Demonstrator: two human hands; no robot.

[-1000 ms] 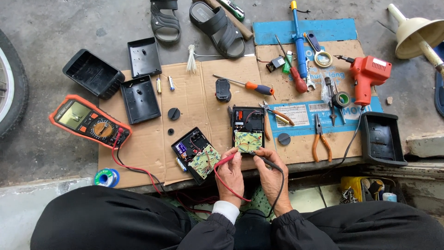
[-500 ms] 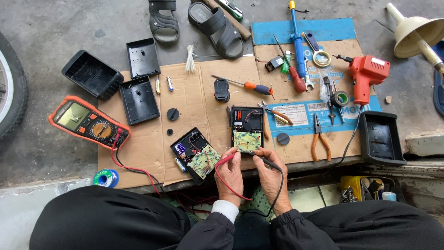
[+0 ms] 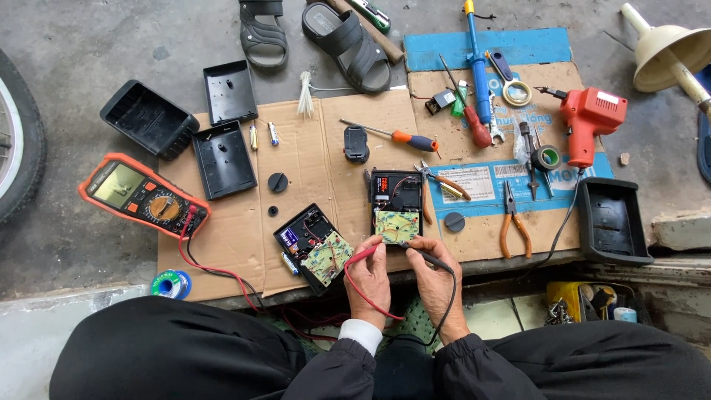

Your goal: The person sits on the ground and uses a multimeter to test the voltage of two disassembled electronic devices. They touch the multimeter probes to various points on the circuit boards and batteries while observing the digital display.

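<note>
2 thin probes sit pinched in our left hand point(image 3: 368, 275) (red probe point(image 3: 361, 255)) and right hand point(image 3: 437, 278) (black probe point(image 3: 424, 256)), tips on the light, fragile circuit board point(image 3: 396, 225), best gripped by its edges.

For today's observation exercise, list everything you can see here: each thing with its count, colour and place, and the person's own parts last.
multimeter: 1, orange, left on cardboard edge
open device with circuit board: 1, black and green, centre
second open device: 1, black, left of it
black case shells: about 4, left and right
screwdriver: 1, orange handle, upper centre
pliers: 1, orange handles, right
soldering gun: 1, red, upper right
sandals: 2, dark, top
solder reel: 1, blue, lower left
red probe: 1, in left hand
black probe: 1, in right hand
</note>
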